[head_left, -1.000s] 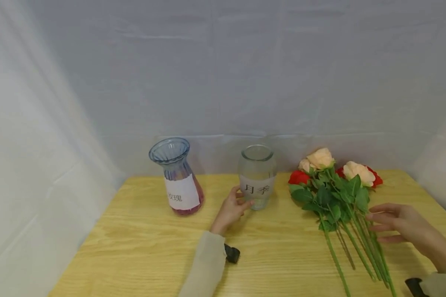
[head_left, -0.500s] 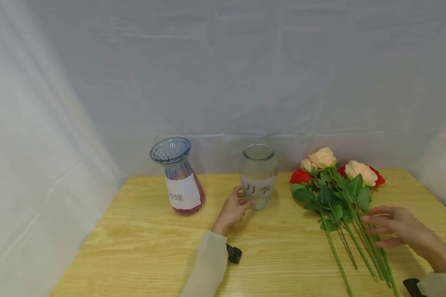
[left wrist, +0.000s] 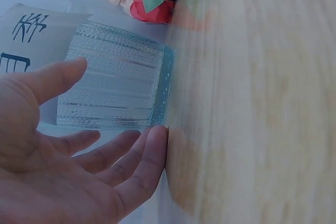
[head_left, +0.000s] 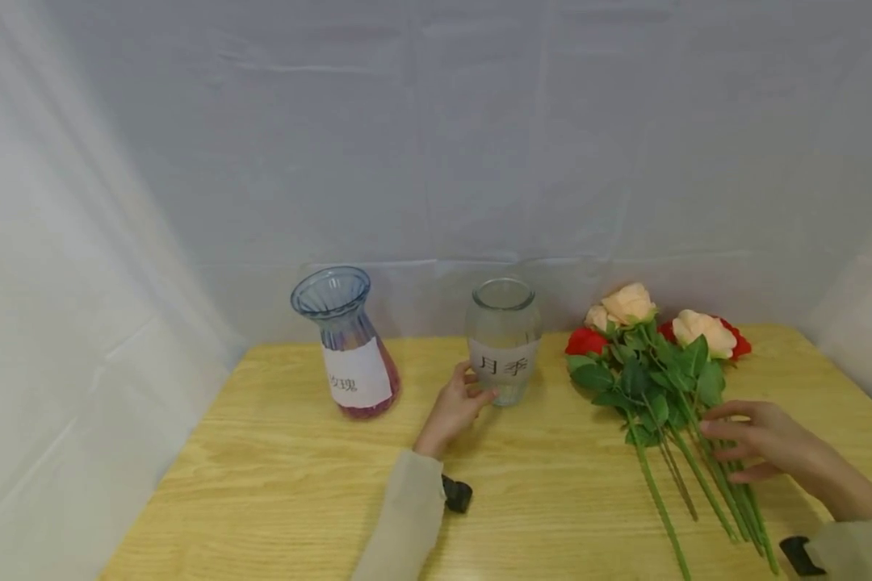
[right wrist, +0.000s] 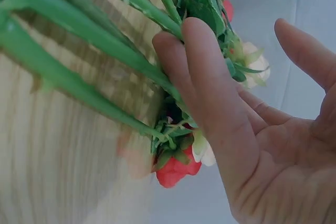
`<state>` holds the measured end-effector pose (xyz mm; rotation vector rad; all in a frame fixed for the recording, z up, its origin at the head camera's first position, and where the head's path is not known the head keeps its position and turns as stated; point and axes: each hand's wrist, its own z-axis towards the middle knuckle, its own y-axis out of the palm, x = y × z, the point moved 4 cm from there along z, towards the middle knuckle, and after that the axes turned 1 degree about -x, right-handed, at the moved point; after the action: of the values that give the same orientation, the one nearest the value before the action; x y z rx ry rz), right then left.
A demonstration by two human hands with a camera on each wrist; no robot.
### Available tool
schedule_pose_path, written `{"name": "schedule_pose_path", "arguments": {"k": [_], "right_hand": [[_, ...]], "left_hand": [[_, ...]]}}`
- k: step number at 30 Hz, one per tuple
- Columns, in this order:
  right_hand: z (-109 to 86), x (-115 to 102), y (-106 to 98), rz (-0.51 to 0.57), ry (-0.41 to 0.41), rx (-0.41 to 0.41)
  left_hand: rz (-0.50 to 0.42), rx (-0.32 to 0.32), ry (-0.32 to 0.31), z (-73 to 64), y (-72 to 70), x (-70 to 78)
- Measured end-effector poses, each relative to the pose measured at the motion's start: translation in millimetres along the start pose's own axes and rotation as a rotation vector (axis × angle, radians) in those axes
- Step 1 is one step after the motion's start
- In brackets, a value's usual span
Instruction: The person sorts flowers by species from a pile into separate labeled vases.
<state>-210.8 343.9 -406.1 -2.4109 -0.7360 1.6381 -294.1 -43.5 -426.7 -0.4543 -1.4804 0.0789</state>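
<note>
A clear glass vase with a white paper label stands upright near the table's back edge. My left hand is at its lower left side, the fingers loosely spread beside the glass. In the left wrist view the thumb overlaps the vase near its label. To the right, peach roses and red roses lie in a bunch, their green stems pointing toward me. My right hand hovers at the stems with relaxed fingers, and its fingertips overlap a stem in the right wrist view.
A second vase, blue at the flared top and pink at the base, stands on the left with its own white label. Behind the wooden table hangs a pale cloth, with more at both sides.
My right hand has moved slightly left, further over the stems. The left hand stays beside the clear vase, and the vases and roses have not moved.
</note>
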Motion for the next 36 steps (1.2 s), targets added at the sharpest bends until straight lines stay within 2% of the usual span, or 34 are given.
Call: {"name": "schedule_pose_path", "arguments": {"k": [11,18,25,32,36], "right_hand": [[6.0,3.6,7.9,0.013,-0.094,-0.084],[6.2,1.5,12.3,-0.006,-0.090,-0.074],[6.3,4.2,13.6,0.026,-0.083,-0.121],[5.9,3.6,14.8,0.033,-0.075,-0.091],[5.3,2.7,15.3,0.034,-0.103,-0.081]], "left_hand": [[0.002,-0.016,-0.012,1.6,-0.4,2.2],[0.007,-0.007,-0.013,0.5,-1.5,2.1],[-0.010,-0.014,-0.003,0.3,0.2,1.0],[-0.018,-0.018,-0.013,0.1,0.2,0.7],[-0.011,-0.019,-0.010,-0.3,-0.7,1.1]]}}
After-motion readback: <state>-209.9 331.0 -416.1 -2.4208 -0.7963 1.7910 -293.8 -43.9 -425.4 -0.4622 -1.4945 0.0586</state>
